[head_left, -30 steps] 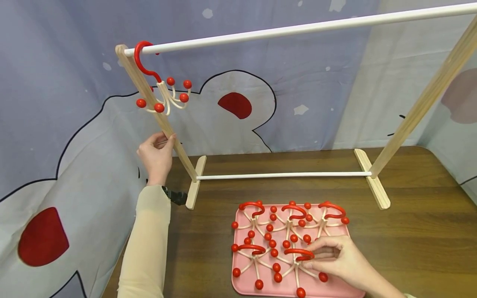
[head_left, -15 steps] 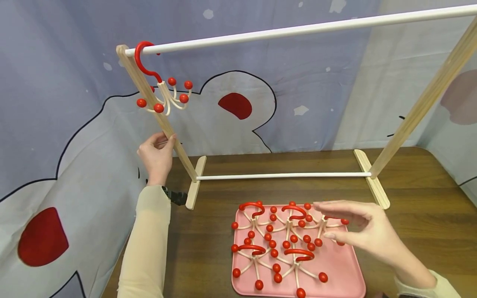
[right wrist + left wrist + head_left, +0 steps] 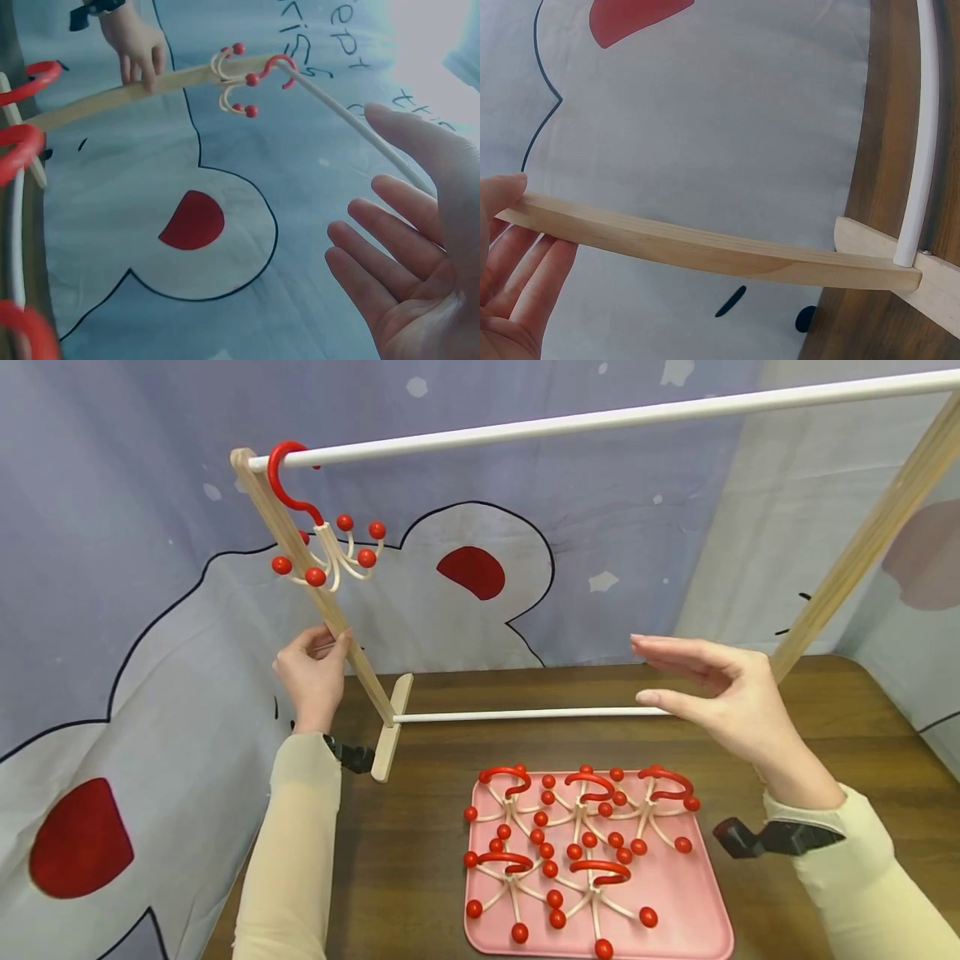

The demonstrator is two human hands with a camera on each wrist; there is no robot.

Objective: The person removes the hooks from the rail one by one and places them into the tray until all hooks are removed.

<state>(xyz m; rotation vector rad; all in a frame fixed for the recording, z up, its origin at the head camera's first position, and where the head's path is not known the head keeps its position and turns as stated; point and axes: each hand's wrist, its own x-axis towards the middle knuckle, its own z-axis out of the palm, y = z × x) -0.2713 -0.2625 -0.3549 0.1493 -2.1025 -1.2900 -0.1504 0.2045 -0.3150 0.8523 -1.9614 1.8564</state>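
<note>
My left hand holds the left wooden post of a rack partway up, thumb on one side and fingers on the other. The left wrist view shows the thumb and fingers around the post's edge. From the rack's white top bar, near its left end, hangs a hanger with a red hook and cream curved arms tipped with red balls. My right hand is in the air in front of the right wooden post, thumb and fingers apart, holding nothing.
Below the right hand a pink tray lies on the brown table, bearing several similar hangers with their hooks up. A white lower bar joins the posts near the table. Patterned cloth stands behind.
My right hand has left the front hanger on the tray and risen up and to the right, fingers spread. That hanger stays on the tray. The left hand keeps its hold on the post.
</note>
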